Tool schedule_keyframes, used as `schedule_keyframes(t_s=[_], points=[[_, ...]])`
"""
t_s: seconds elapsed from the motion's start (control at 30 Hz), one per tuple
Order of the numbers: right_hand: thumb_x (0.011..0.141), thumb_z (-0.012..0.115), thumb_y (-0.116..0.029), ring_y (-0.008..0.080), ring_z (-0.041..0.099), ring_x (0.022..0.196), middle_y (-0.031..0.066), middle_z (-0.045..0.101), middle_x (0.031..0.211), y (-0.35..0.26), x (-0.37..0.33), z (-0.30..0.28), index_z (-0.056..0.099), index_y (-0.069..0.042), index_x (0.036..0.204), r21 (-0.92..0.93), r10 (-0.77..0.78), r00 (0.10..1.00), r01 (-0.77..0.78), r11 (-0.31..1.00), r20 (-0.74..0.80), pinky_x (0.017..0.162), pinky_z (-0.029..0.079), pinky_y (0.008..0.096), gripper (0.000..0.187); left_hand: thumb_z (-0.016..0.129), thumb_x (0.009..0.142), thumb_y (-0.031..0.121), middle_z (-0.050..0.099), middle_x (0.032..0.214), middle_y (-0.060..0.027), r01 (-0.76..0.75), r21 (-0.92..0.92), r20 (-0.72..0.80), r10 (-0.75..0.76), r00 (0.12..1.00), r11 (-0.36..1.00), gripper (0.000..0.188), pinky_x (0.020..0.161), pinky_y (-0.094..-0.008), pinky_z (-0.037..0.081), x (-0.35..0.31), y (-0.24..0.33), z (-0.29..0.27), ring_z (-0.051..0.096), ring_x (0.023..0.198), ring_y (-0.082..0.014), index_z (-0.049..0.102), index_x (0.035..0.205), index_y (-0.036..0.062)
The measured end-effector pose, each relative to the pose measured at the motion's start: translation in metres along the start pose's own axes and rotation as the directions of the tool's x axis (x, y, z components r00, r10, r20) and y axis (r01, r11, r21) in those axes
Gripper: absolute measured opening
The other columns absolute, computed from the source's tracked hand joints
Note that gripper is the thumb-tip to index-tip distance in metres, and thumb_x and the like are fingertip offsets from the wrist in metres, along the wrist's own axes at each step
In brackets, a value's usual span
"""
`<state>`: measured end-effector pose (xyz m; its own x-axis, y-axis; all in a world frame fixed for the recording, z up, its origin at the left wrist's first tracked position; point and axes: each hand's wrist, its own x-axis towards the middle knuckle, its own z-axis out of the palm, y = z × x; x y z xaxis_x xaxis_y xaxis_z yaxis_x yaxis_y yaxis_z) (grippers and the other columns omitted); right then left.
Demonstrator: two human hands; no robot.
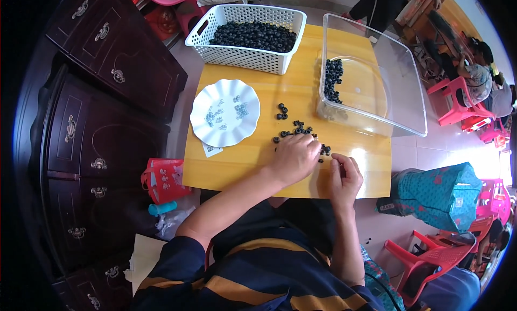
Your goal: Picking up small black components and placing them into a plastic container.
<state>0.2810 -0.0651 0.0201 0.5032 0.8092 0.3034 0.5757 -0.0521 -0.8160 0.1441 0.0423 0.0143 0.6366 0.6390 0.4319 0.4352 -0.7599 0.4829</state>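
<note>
My left hand [296,159] is low over the yellow wooden table, its fingers curled down beside a loose group of small black ring-like parts [299,131]. Just to the right, my right hand [346,177] has its fingers bent in and its thumb close to the index finger. Whatever either hand pinches is hidden or too small to make out. A few more black parts [326,149] lie between the hands. Beyond the left hand, a white plate [202,132] with a wavy rim holds tiny clear or bluish pieces.
At the table's far left corner stands a white perforated basket [253,61] full of black parts. A clear plastic bin [401,122] with black parts along its left side overhangs the right edge. Dark drawers [116,103] stand left. Teal bag [439,195] and red chairs [439,254] are right.
</note>
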Motion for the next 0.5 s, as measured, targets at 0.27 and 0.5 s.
schedule_keyframes(t_s=[0.27, 0.5], points=[[0.102, 0.067, -0.021, 0.0037, 0.05, 0.064, -0.0027, 0.063, 0.08, -0.018, -0.007, -0.003, 0.069, -0.003, 0.106, 0.53, 0.286, 0.865, -0.483, 0.697, 0.412, 0.058, 0.04, 0.0198, 0.019, 0.071, 0.085, 0.007, 0.062, 0.08, -0.0104, -0.095, -0.184, -0.139, 0.069, 0.988, 0.978, 0.008, 0.063, -0.0404, 0.052, -0.014, 0.021, -0.045, 0.065, 0.073, -0.0304, 0.067, 0.092, 0.0064], [0.099, 0.069, -0.019, 0.0011, 0.05, 0.065, -0.0071, 0.064, 0.078, -0.016, -0.017, -0.001, 0.072, -0.008, 0.099, 0.551, 0.302, 0.71, -0.692, 0.467, 0.635, 0.058, 0.037, 0.0181, 0.011, 0.074, 0.083, -0.001, 0.064, 0.08, -0.0098, -0.062, -0.381, -0.064, 0.041, 0.997, 0.923, 0.017, 0.063, -0.0384, 0.052, -0.034, 0.023, -0.058, 0.065, 0.071, -0.0294, 0.071, 0.099, 0.0044]])
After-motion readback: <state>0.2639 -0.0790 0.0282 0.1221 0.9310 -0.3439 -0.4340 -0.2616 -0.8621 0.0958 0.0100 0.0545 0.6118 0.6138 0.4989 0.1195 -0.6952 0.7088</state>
